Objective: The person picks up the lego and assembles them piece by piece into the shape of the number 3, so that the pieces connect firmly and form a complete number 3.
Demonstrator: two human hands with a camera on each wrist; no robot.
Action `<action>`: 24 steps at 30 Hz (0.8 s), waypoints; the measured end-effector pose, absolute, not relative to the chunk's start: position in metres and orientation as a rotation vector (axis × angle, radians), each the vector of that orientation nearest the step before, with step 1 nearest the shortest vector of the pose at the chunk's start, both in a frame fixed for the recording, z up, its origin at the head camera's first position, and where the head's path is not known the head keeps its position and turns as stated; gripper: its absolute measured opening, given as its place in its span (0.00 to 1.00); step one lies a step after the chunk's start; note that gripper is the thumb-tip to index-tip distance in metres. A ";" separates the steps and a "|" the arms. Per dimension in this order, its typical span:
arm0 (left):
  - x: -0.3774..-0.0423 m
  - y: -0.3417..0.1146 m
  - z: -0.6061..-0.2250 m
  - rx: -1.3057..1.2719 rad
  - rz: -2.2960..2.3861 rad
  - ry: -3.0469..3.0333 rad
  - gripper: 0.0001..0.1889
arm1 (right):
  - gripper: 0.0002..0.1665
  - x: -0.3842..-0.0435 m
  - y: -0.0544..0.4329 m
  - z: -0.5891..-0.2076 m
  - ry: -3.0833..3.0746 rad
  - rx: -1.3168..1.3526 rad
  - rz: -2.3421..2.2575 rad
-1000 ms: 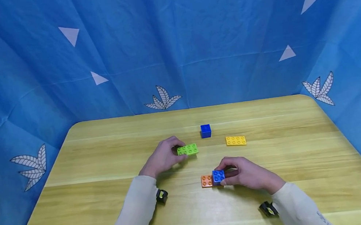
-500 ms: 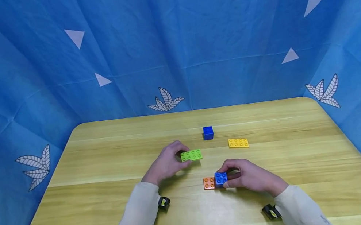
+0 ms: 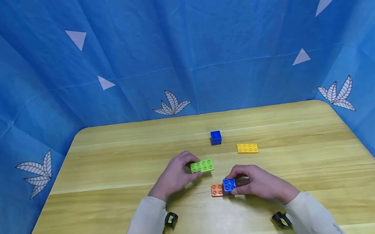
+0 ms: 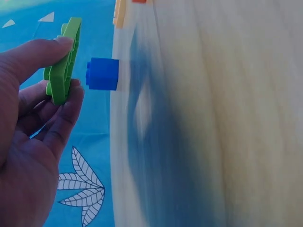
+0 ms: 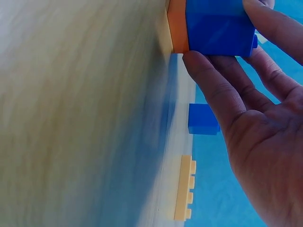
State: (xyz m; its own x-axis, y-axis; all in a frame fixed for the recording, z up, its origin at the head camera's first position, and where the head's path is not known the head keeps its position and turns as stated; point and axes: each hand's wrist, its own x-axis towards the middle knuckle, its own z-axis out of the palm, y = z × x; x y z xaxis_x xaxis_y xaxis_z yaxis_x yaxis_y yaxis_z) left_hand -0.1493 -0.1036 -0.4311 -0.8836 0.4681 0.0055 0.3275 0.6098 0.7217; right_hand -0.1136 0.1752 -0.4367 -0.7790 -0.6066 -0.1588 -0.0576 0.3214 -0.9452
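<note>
Mid-table, short of the far edge of the pale wood-grained table (image 3: 81, 219): one lime-green plastic plate, two rows of four studs, pinched at its left end by the left hand (image 3: 176, 174), thumb to the near side, fingers to the far, spread no wider than the plate. Long axis: left edge to right edge, roughly parallel to the far edge. Bearing: toward the far edge and slightly left of an orange plastic plate (image 3: 217, 190), whose left end shows four bare studs; the left hand is the nearer to the green. Second item: one square blue plastic brick (image 3: 229, 185), four studs on top, standing on the orange plate, held between thumb and fingers of the right hand (image 3: 257, 183). Further stock: one dark blue cube brick (image 3: 215, 138) toward the far edge; one flat yellow plastic plate (image 3: 247, 148) to its right. By view: the head view hardly tells height; the left wrist view shows the green plate raised off the tabletop, studs upward; the right wrist view shows the orange layer beneath the blue brick.
</note>
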 end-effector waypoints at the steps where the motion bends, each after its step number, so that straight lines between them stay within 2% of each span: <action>1: -0.148 -0.103 -0.431 0.661 1.146 2.645 0.18 | 0.14 -0.114 0.175 -0.437 2.100 -0.585 -1.468; 24: -0.128 -0.097 -0.425 0.751 1.231 2.590 0.18 | 0.13 -0.115 0.174 -0.437 2.126 -0.641 -1.435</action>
State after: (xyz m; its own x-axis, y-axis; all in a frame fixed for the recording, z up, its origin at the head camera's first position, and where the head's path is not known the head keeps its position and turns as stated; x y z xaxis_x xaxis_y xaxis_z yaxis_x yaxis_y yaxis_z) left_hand -0.1283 -0.0967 -0.4252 -0.8572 0.5121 0.0550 0.3659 0.5304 0.7647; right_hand -0.1151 0.1739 -0.4369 -0.7680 -0.6257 -0.1367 -0.1072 0.3360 -0.9357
